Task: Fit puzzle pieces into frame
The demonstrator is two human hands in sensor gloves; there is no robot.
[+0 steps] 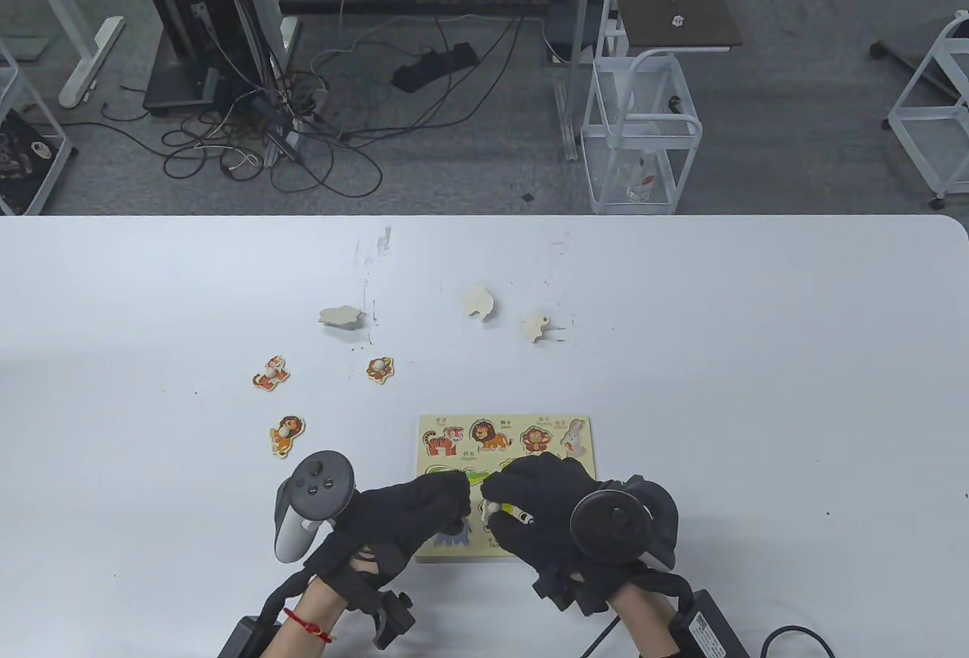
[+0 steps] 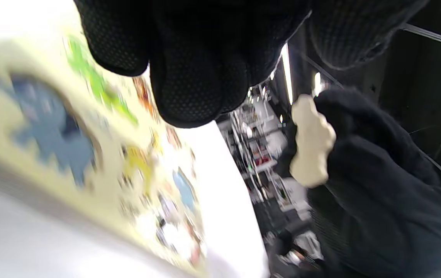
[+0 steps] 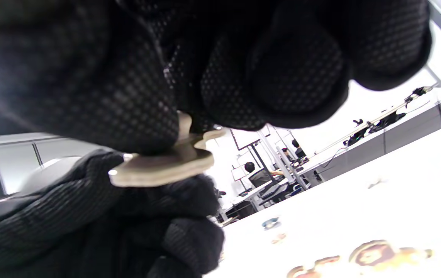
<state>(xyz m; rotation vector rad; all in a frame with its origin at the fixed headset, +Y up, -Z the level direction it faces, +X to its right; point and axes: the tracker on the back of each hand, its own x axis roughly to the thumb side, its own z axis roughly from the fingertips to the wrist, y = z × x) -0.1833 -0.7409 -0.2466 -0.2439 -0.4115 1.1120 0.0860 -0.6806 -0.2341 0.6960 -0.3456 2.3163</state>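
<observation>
The wooden puzzle frame lies near the table's front edge, with animal pictures in its upper row. My right hand hovers over its middle and pinches a puzzle piece by its white knob. The piece's pale underside shows between the fingers and thumb, and it also appears in the left wrist view. My left hand rests with bent fingers on the frame's lower left part and holds nothing. A blue-grey animal shows under it.
Three loose pieces lie face up to the left: one, another and a lion. Three more lie face down farther back: one, one, one. Cables run at the front edge.
</observation>
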